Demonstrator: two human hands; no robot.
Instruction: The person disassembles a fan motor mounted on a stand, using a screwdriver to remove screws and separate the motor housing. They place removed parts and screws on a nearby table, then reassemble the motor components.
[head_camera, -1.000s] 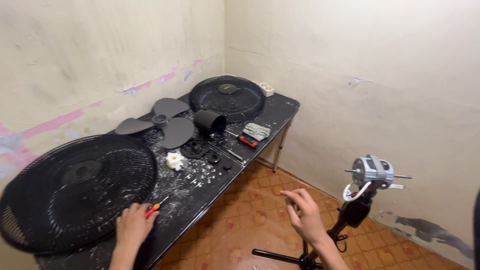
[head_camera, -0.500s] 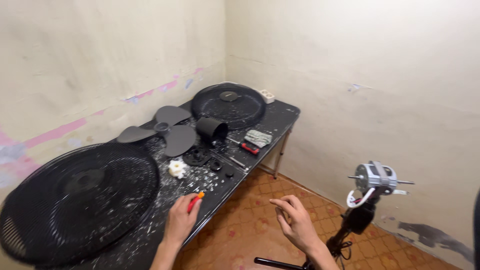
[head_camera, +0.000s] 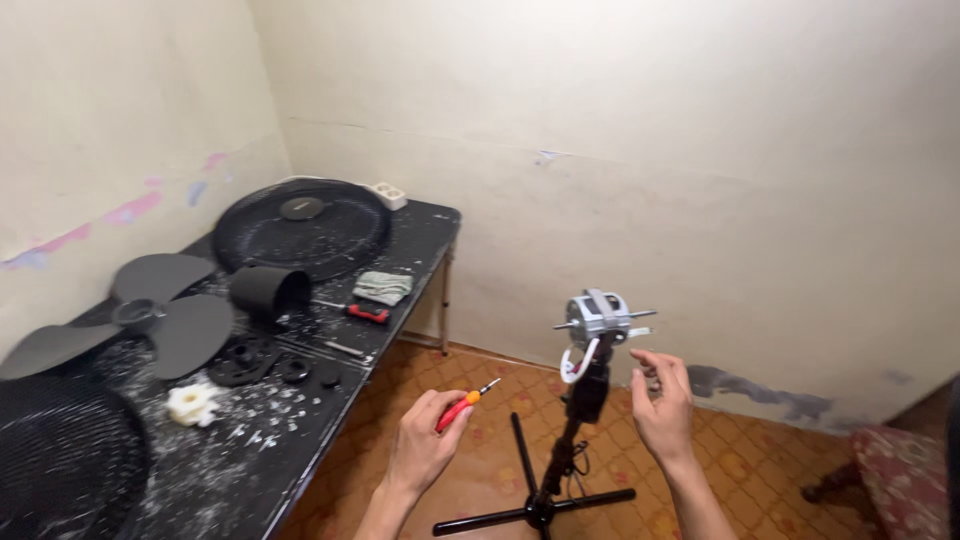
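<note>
Motor (head_camera: 597, 318) on stand (head_camera: 560, 470) right of table (head_camera: 300, 420), between both hands.

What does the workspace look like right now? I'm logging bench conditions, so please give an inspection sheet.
Surface: black table, dusted with white specks.
Job's things: red-handled screwdriver; bare fan motor on black stand.
Clutter: fan blade, round grille, black cone cover, white plastic part, folded cloth.
Grips: left hand holds the screwdriver; right hand open beside the motor.
Cables: white power strip; cord at the stand.
Surroundings: stained cream walls, tiled floor.
</note>
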